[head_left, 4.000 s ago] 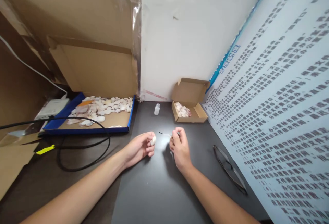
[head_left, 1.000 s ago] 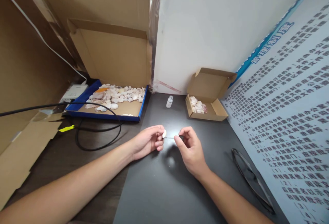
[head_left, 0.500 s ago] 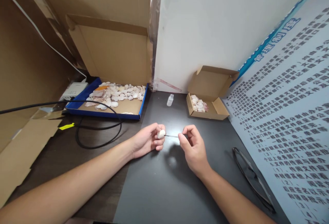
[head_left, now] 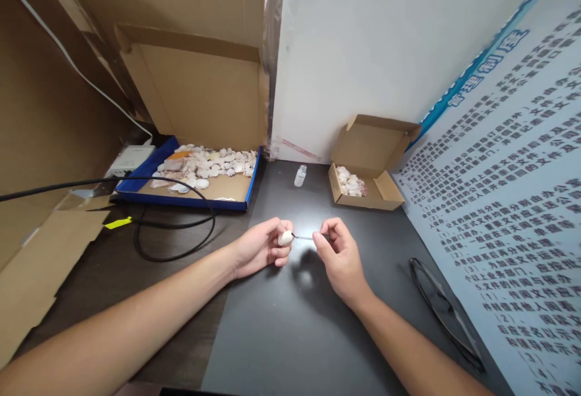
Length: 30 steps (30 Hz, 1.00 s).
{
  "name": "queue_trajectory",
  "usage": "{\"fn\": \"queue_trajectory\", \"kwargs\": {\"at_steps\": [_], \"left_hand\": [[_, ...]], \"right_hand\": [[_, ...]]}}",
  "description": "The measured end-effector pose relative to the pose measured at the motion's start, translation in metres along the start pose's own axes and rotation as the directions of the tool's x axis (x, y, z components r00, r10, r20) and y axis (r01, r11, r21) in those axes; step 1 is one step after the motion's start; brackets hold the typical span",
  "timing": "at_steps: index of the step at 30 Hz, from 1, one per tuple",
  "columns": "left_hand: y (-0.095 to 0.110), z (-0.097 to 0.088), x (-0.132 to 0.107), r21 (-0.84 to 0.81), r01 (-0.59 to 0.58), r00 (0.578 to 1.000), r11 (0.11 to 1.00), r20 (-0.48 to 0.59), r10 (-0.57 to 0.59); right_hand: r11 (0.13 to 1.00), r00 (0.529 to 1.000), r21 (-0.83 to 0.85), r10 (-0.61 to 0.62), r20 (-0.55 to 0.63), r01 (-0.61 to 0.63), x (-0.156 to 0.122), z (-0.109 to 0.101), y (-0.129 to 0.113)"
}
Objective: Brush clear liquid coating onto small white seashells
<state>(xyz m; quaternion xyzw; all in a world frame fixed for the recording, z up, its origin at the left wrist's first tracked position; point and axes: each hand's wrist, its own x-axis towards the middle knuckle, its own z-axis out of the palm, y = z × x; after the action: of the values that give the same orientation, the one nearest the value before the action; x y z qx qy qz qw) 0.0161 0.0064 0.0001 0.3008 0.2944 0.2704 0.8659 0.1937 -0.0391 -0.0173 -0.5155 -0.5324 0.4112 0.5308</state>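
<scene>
My left hand (head_left: 267,247) is closed on a white seashell (head_left: 285,238), pinched between thumb and fingers above the dark grey table mat. A thin brush (head_left: 305,238) with a dark tip and a silvery shaft is pinched in my right hand (head_left: 341,257). Its tip points left, at the shell's right edge; whether it touches cannot be made out. Most of the brush's handle is hidden by my right fingers. Beyond both hands, a small clear glass bottle (head_left: 300,176) stands on the mat.
At the back left, a blue-edged box (head_left: 181,200) holds many shells. A smaller cardboard box (head_left: 376,203) with shells lies at the back right. Black glasses (head_left: 447,314) rest by the printed board (head_left: 535,202). A black cable (head_left: 175,226) loops at left.
My right hand has shifted slightly left and up, and the brush with it. The brush tip is slightly higher beside the shell. My left hand has hardly moved.
</scene>
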Motion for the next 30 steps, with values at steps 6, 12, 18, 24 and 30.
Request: {"fn": "queue_trajectory", "kwargs": {"at_steps": [6,12,18,24,30], "left_hand": [[-0.0014,0.0012,-0.0009,0.045,-0.001,1.0,0.999,0.027,0.0],[-0.0021,0.0015,-0.0014,0.109,-0.003,0.999,0.994,0.033,0.0],[-0.0024,0.0029,-0.0016,0.118,-0.006,1.0,0.993,0.03,0.002],[-0.0014,0.006,-0.0033,0.124,-0.012,1.0,0.992,0.023,0.01],[-0.0021,0.0048,-0.0025,0.119,-0.012,1.0,0.993,0.026,0.009]], "right_hand": [[1.0,1.0,0.03,-0.008,-0.008,0.008,-0.0005,0.0002,-0.0012],[1.0,1.0,-0.023,0.019,0.003,-0.019,0.0013,-0.0024,-0.0016],[1.0,1.0,-0.005,0.017,0.008,-0.017,0.0004,-0.0034,-0.0037],[0.998,1.0,-0.064,-0.02,-0.004,0.02,0.0014,-0.0028,-0.0073],[0.998,1.0,-0.057,-0.028,0.008,0.028,0.0002,-0.0013,-0.0079]]}}
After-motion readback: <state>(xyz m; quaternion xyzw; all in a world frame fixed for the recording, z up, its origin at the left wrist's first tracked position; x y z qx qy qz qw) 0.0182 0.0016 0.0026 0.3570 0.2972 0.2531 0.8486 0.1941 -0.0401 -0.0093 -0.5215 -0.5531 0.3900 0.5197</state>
